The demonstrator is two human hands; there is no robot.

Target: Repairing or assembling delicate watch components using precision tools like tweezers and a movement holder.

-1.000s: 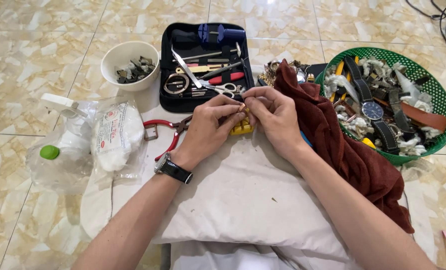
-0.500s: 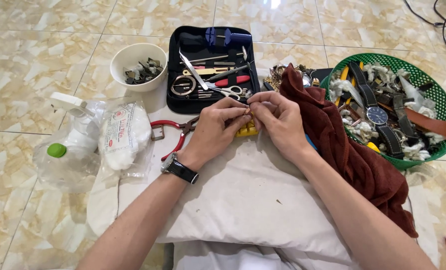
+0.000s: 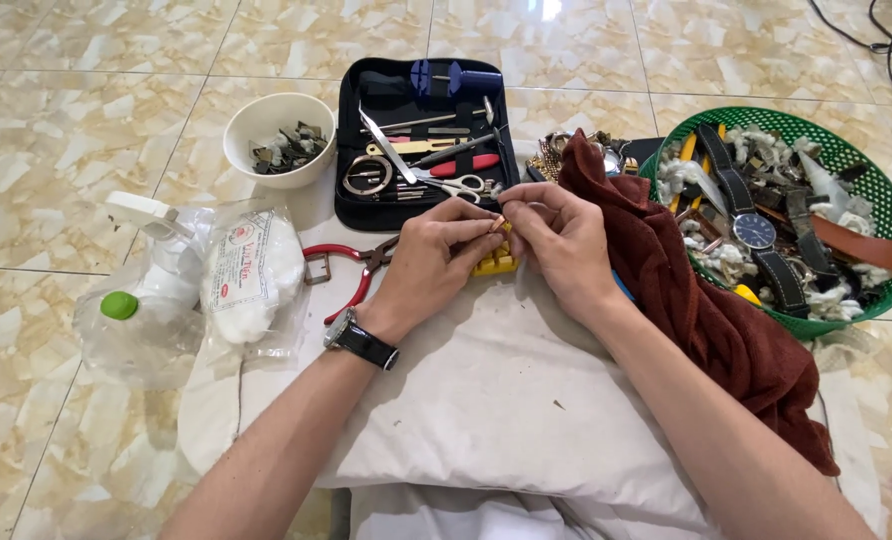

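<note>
Both hands meet over the white pillow (image 3: 486,400), at 12 o'clock from the body. The left hand (image 3: 436,255) and right hand (image 3: 561,240) pinch a small copper-coloured pin (image 3: 498,224) with closed fingers, directly above a yellow block (image 3: 496,262). Its long axis seems to run 1 to 7 o'clock; which end points where, I cannot tell.

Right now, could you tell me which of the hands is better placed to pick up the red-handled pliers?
Left, I'd judge. The left hand lies right beside the red-handled pliers on the white cloth, whereas the right hand sits further off, toward the maroon towel. Both hands pinch a small part over the yellow block.
</note>
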